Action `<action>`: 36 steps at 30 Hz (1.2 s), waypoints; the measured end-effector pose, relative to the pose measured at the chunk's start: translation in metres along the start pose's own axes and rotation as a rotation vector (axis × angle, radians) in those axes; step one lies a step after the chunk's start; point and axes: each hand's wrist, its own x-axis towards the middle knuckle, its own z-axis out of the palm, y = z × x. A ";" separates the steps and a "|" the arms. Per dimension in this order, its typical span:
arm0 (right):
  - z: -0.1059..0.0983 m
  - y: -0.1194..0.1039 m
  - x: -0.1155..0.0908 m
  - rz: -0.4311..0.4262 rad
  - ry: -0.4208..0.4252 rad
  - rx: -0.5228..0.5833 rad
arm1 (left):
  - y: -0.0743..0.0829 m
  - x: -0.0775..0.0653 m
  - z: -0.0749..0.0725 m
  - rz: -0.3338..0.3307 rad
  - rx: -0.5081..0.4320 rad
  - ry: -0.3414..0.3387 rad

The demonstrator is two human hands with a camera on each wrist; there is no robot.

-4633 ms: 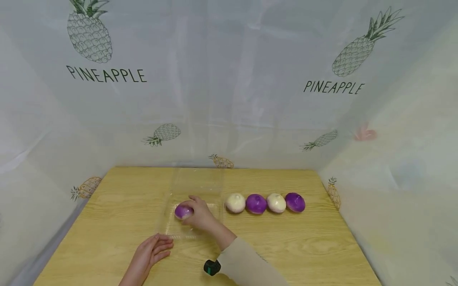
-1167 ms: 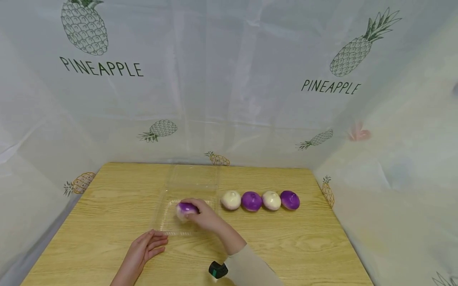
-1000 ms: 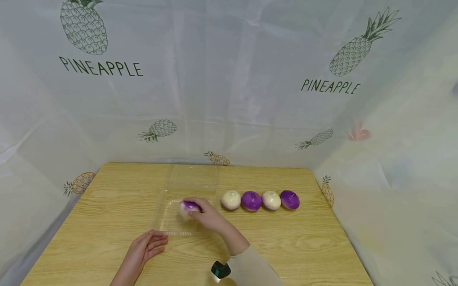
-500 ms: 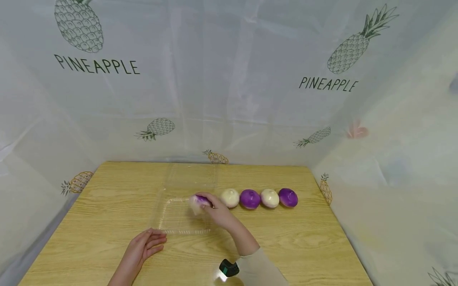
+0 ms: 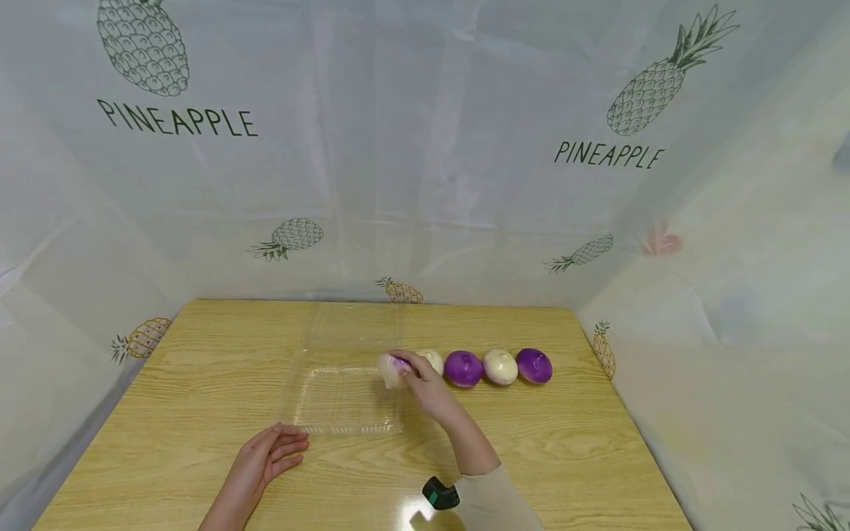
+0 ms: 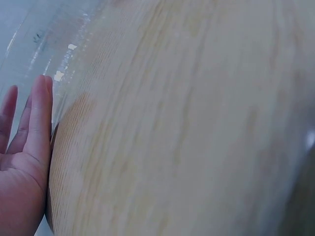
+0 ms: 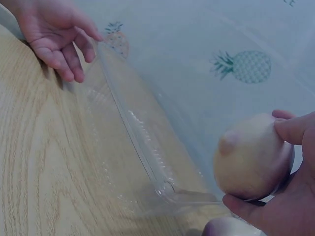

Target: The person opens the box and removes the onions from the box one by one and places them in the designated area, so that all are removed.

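Observation:
My right hand [image 5: 428,387] grips a purple-and-white turnip [image 5: 390,371] with thumb and fingers, above the right edge of a clear plastic clamshell box [image 5: 341,430]. The right wrist view shows the turnip's pale side [image 7: 251,157] with a small nub, the fingers partly covering the rest. The box lies with its lid [image 5: 355,324] folded back. My left hand [image 5: 265,457] has its fingers extended, with fingertips at the box's front left corner. To the right, several turnips [image 5: 463,369] stand in a row, showing white and purple by turns; my right hand partly hides the leftmost.
The pale wood table [image 5: 564,457] carries everything. A whitish pineapple-print sheet [image 5: 425,162] hangs behind and along both sides. A dark wrist device [image 5: 440,493] sits by the right sleeve.
Over the last second my right hand has lifted the turnip and carried it rightward from inside the box to its right edge. My left hand stays at the box corner.

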 end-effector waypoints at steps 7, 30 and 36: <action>-0.015 -0.025 -0.013 0.036 0.034 -0.009 | 0.001 -0.001 0.001 -0.018 0.004 0.014; -0.056 0.031 -0.024 0.064 0.219 0.170 | 0.002 -0.001 -0.001 -0.007 -0.037 -0.046; -0.067 0.037 -0.028 0.105 0.245 0.214 | 0.002 0.000 -0.001 -0.021 -0.014 -0.030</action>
